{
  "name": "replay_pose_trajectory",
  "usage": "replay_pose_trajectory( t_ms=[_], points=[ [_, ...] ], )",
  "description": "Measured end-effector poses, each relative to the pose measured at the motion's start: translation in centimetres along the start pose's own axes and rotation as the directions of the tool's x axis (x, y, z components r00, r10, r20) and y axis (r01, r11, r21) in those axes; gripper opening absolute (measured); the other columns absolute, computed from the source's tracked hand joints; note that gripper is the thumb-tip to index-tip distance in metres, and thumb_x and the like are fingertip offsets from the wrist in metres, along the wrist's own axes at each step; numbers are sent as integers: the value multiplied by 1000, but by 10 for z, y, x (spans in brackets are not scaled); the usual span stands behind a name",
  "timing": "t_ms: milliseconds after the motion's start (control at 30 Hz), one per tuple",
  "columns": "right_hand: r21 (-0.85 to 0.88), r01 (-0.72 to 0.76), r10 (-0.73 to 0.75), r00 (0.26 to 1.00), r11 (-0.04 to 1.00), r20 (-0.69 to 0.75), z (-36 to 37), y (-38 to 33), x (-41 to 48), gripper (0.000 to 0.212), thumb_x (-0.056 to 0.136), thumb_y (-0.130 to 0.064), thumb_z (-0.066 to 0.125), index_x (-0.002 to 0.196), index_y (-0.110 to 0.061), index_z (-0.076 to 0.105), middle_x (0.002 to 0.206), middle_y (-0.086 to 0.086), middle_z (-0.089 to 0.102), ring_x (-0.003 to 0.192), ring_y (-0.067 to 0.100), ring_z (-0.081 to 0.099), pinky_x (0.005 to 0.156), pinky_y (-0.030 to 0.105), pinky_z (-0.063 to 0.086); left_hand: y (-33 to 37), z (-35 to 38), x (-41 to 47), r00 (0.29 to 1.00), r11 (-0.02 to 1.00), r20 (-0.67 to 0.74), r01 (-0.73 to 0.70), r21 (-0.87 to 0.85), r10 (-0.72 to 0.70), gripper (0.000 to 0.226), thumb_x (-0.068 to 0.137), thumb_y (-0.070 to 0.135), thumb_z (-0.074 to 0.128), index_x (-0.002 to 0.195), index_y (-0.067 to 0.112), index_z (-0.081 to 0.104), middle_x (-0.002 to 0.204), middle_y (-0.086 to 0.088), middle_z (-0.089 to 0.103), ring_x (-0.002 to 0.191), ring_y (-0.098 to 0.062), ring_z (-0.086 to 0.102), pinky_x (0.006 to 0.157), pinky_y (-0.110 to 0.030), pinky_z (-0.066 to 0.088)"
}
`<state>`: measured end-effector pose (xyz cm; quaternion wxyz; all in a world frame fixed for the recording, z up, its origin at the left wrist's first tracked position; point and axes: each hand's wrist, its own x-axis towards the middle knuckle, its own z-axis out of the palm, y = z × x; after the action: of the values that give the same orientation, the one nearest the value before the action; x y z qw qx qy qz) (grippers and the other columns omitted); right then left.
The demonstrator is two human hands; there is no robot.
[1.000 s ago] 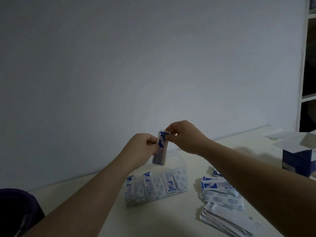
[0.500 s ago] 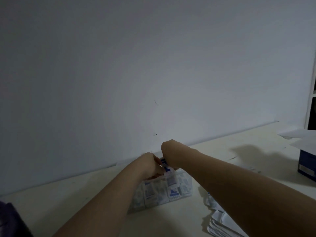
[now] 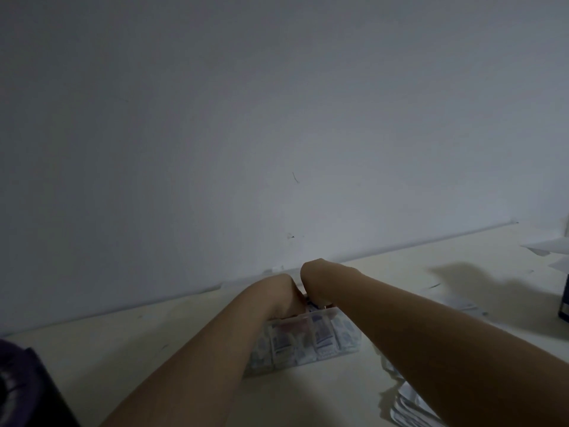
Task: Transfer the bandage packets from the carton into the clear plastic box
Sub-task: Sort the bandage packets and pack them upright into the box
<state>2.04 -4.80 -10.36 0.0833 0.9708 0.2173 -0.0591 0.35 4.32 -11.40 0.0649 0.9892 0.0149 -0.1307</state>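
Your left hand [image 3: 286, 295] and right hand [image 3: 315, 283] are close together, both bent down over the far side of the clear plastic box [image 3: 304, 318]. The fingers are hidden behind knuckles and wrists, so I can't tell what either one grips. A blue-white sliver [image 3: 308, 307] shows between them, likely the packet going in.

The bandage packets [image 3: 321, 335] already in the box stand upright in a row against the near wall, and it looks fairly full. My read is that the step in hand is seating one more. Slide it in upright, parallel to the row. Use one hand to part the row and the other to push down. Don't bend the packet, and don't tip the light box.

The box sits on the desk [image 3: 138, 349], mid-scene near the wall. The carton [image 3: 563, 300] is at the far right edge, mostly cut off and well apart from the box. A loose stack of packets [image 3: 409, 406] lies near right, partly under your right forearm. Mind that forearm sweeping them. There is a dark purple thing [image 3: 21, 392] near left that I can't identify. The light is dim and the view blurred, so go slow
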Motion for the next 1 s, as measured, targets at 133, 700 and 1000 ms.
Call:
replay_pose_trajectory(
  t_ms=[133,700,1000],
  points=[
    [-12,6,-6,1000,1000,10,1,-3,1,39,91,-9,53,58,-10,32,62,5,34,52,15,32,64,27,38,3,-1,-7,1000,1000,-6,10,-11,-10,36,92,33,50,114,8,63,95,-5,54,86,-19,50,79,-29,41],
    [204,24,-17,999,979,-37,16,101,-127,25,85,-28,66,107,-17,68,92,-8,62,81,10,61,84,25,50,21,17,-89,672,758,-729,-542,-363,130,24,90,14,56,76,34,56,79,15,64,74,-7,64,65,-23,51],
    [196,-50,43,998,979,38,82,104,-131,26,78,-29,67,79,-4,64,75,9,51,67,20,46,60,26,36,33,78,-119,744,812,-628,-501,-297,229,25,88,22,57,73,41,54,74,18,60,73,-2,59,75,-34,52]
  ],
)
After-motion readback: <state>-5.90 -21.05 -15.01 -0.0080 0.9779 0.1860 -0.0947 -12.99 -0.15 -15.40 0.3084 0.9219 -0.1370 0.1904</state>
